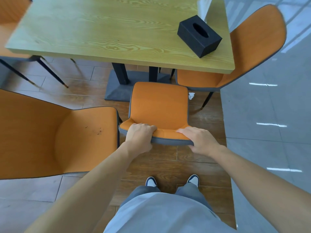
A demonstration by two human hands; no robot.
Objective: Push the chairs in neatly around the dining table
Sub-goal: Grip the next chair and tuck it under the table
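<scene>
An orange chair (159, 105) with grey edging stands right in front of me, facing the light wooden dining table (107, 31). Its seat front lies short of the table's near edge, over the dark table base. My left hand (139, 134) grips the top of its backrest on the left side. My right hand (199, 139) grips the same backrest top on the right side. A second orange chair (252, 47) stands at the table's right end, its seat partly under the tabletop. A third orange chair (50, 137) sits close on my left, away from the table.
A black tissue box (199, 36) rests on the table's right part. Another orange chair (10, 22) shows at the far left beside the table. A small white scrap (191, 95) lies on the wooden floor. Grey tiles run along the right.
</scene>
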